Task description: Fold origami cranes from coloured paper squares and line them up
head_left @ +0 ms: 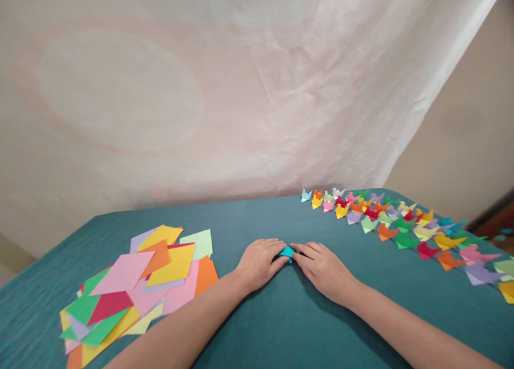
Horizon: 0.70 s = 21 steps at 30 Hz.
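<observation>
A small folded piece of blue paper (287,252) is pinched between my two hands, just above or on the table near its middle. My left hand (262,263) closes on its left side with thumb and fingers. From the right, the fingertips of my right hand (322,268) grip the other side. The fingers cover part of the paper, so its full folded shape is hidden.
Loose coloured paper squares (132,283) lie in an overlapping pile on the left. Several rows of folded paper birds (405,225) stand along the right side of the dark green table (257,326). A pale cloth (241,90) hangs behind the table.
</observation>
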### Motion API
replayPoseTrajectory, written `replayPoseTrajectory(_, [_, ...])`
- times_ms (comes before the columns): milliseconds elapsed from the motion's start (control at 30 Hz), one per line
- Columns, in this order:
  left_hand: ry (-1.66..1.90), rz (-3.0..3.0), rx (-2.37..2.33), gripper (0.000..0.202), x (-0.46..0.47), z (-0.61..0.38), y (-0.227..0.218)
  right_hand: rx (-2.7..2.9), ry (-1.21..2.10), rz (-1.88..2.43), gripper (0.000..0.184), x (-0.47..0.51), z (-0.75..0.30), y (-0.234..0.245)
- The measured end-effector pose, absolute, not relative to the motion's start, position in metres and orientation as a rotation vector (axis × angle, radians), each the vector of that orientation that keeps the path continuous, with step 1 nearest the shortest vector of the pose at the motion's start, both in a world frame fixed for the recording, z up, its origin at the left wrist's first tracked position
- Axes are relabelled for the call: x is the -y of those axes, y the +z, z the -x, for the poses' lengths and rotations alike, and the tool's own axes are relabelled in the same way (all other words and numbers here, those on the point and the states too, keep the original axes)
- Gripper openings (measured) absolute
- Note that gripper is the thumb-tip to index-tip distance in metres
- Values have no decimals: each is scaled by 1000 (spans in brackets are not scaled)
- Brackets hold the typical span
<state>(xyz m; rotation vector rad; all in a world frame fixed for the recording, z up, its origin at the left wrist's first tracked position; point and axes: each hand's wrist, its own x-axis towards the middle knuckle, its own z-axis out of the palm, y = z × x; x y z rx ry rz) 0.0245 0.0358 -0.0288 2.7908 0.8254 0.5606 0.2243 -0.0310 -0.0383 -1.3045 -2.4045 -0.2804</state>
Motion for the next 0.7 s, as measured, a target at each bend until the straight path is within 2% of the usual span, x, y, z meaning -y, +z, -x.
replayPoseTrajectory(533, [619, -2664, -876, 34, -36, -25, -30, 2371, -225, 1289, 29, 31, -221, -38])
replayPoseTrajectory(700, [628, -2626, -930, 32, -36, -28, -30, 2334, -117, 1283, 31, 32, -221, -39])
